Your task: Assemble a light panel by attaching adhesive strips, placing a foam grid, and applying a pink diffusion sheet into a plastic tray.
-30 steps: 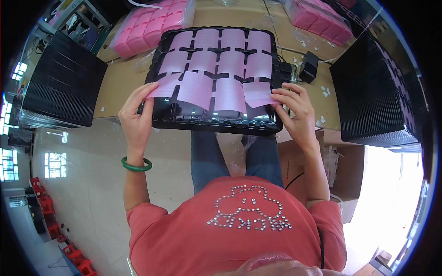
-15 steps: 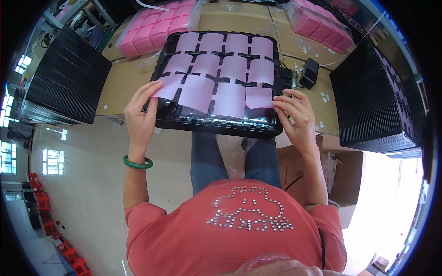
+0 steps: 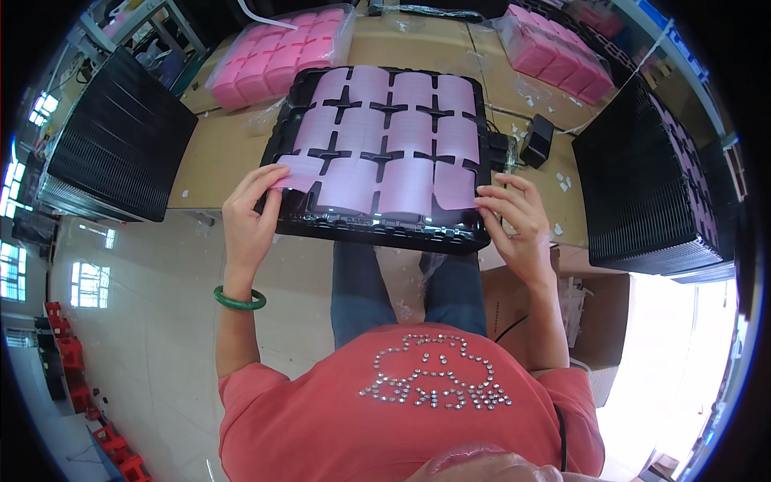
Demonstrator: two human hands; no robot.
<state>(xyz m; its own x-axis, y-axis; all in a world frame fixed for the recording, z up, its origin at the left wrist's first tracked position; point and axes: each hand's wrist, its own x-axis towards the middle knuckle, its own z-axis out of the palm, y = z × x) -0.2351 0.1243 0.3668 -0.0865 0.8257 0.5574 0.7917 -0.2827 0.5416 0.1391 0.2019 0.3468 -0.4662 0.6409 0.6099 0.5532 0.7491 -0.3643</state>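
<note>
A black plastic tray (image 3: pixel 377 233) sits in front of me on the cardboard-brown surface. Over it lies a thin pink sheet (image 3: pixel 363 128) with cross-shaped cutouts, through which the dark tray shows. My left hand (image 3: pixel 250 215) pinches the sheet's near left flap between thumb and fingers, and that flap is slightly raised and bent. At the near right corner, my right hand (image 3: pixel 516 215) has its thumb and fingertips closed on the edge of the last flap. The two middle flaps along the near edge lie across the tray.
Stacks of black trays stand left (image 3: pixel 120 136) and right (image 3: pixel 642 177). Bagged pink stacks lie at the back left (image 3: pixel 281 52) and back right (image 3: pixel 554 52). A small black block (image 3: pixel 536 140) and white scraps are beside the tray. An open cardboard box (image 3: pixel 602 321) is below right.
The near edge of the pink sheet has come down flatter onto the tray, and its right flap has unfolded. Both hands keep their corners; the tray appears slightly lower in view.
</note>
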